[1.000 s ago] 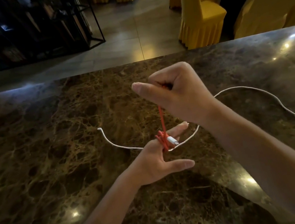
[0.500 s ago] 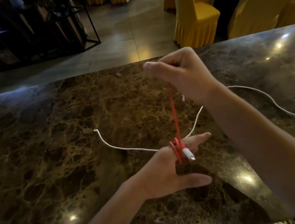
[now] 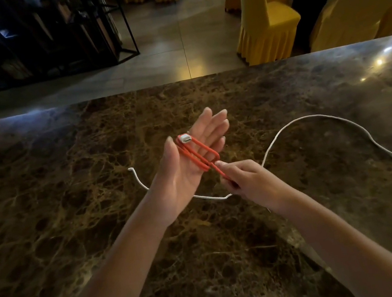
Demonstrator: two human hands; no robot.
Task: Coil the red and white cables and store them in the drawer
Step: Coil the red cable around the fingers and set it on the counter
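The red cable (image 3: 197,154) is wound in loops around my left hand (image 3: 187,165), which is held palm up with straight fingers above the marble counter. Its white plug (image 3: 185,138) lies on the palm near the thumb. My right hand (image 3: 244,179) pinches the free end of the red cable just below the loops, close to my left wrist. The white cable (image 3: 314,117) lies loose on the counter, curving from behind my hands out to the right edge. No drawer is in view.
The dark marble counter (image 3: 68,195) fills the lower view; its far edge runs across the middle. Beyond it are yellow-covered chairs (image 3: 263,12) at the right and a black metal shelf (image 3: 41,36) at the left.
My left hand has turned palm up and risen. My right hand came down from above the loops to near my left wrist, drawing the red cable across the palm.
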